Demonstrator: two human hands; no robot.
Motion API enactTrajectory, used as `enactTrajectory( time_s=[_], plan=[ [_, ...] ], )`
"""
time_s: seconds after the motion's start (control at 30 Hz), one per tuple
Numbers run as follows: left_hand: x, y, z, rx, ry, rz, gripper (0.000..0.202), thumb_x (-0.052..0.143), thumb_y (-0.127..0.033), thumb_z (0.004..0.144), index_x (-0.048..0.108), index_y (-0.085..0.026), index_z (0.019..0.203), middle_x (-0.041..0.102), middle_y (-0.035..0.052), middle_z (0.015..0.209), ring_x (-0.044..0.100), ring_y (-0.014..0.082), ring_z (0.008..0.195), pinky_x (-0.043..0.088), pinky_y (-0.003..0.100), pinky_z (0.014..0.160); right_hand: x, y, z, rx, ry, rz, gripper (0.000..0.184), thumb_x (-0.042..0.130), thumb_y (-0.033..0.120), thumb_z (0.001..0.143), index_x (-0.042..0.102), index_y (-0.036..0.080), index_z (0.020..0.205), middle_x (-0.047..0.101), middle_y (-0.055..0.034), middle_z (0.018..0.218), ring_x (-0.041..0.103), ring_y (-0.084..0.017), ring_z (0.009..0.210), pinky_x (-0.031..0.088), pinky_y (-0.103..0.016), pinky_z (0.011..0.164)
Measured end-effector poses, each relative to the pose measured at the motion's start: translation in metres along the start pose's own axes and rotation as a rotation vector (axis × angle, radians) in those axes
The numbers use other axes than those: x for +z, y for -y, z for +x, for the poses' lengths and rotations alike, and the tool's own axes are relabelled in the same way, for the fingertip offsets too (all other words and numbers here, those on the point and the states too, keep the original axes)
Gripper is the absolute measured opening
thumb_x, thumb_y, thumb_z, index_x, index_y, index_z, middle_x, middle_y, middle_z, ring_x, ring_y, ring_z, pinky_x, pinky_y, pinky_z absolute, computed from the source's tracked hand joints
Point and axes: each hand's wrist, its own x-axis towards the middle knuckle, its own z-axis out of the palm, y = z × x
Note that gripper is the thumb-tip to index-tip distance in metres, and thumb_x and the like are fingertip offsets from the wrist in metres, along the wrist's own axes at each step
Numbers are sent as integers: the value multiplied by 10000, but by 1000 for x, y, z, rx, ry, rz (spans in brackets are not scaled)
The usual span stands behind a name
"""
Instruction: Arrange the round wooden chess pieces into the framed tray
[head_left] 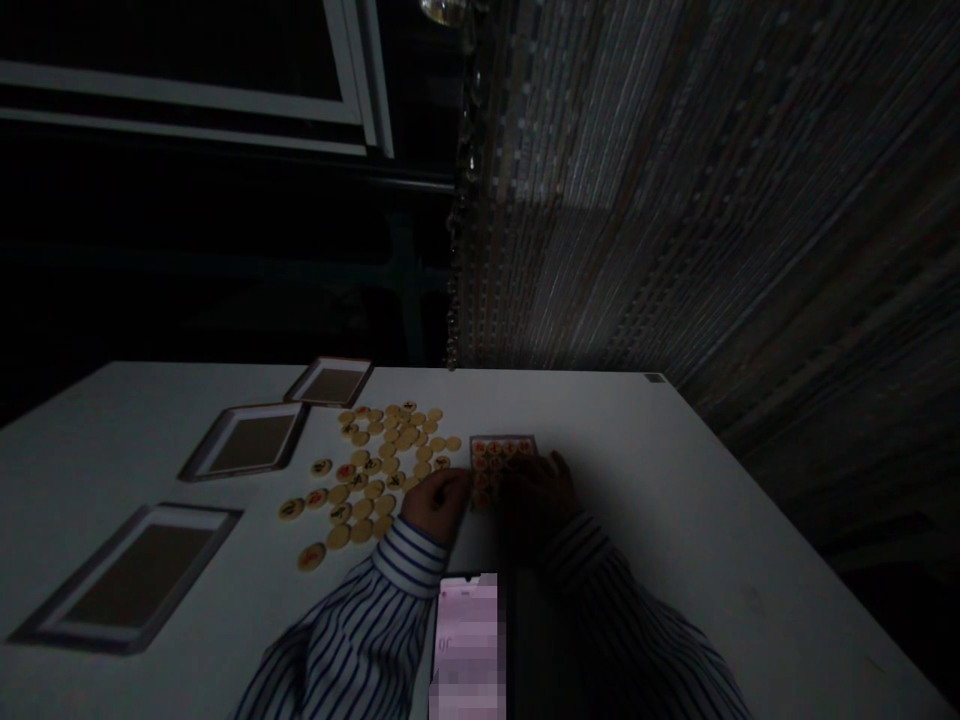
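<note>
A small box (481, 447) lies in front of me, with rows of round Chinese chess pieces (501, 448) with red characters in it. My left hand (435, 503) is curled closed at the box's left edge; whatever its fingers may hold is hidden. Over the right and near part of the box lies my right hand (546, 488), its fingers bent down towards the pieces and mostly lost in shadow. Left of the box, many loose chess pieces (387, 466) are spread on the table, some plain side up, others showing black or red characters.
Three shallow trays, a near one (37, 622), a middle one (196, 455) and a far one (300, 385), lie on the left of the white table (675, 560). A lit phone (469, 650) is between my forearms. A bead-string curtain (600, 200) hangs behind. The room is dim.
</note>
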Motion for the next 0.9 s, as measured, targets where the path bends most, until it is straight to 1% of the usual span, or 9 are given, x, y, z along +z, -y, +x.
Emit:
enactTrajectory(
  time_s=[0.07,0.17,0.27,0.47,0.6,0.77,0.9],
  plan=[
    [0,1,0,-9,12,-3,302,493,-397,719,664,-155,777,681,43,713,612,172,691,478,275,657,0,0,0,-1,10,-10,189,556,331,733,621,256,894,605,-50,1052,473,-228,1005,109,-454,974],
    [-1,2,1,-3,34,9,308,492,-400,717,665,-153,778,685,46,729,616,178,711,478,283,673,-1,-1,0,6,62,-37,209,521,355,757,617,265,919,598,-43,1067,469,-225,1015,105,-457,972],
    [0,2,1,-14,19,0,308,486,-397,716,664,-153,773,682,46,705,614,174,682,480,281,654,-2,0,1,19,91,-34,219,496,366,772,618,273,928,599,-32,1067,470,-222,1018,92,-460,974],
    [1,0,0,-16,-8,-7,289,505,-393,704,668,-161,764,679,38,705,611,169,683,477,269,654,-2,0,0,16,66,-14,229,529,366,747,620,264,930,597,-41,1069,462,-219,1022,73,-445,985],
    [1,-1,0,-26,1,-30,299,502,-394,704,666,-152,765,678,39,685,611,166,660,477,262,628,0,0,0,12,57,-16,213,533,363,746,624,268,914,600,-40,1059,460,-221,1022,75,-449,982],
    [1,-1,-1,-21,-9,-18,290,506,-385,700,668,-153,763,681,41,700,615,169,682,480,265,650,1,-2,0,11,59,-27,223,526,370,754,619,276,933,598,-43,1067,458,-224,1024,70,-453,979],
    [1,-1,-1,-13,-2,-11,285,496,-383,706,666,-158,751,678,35,686,611,163,667,480,259,637,3,-3,0,5,63,-2,219,545,358,744,621,282,935,595,-37,1076,455,-221,1030,63,-451,981]
  ],
)
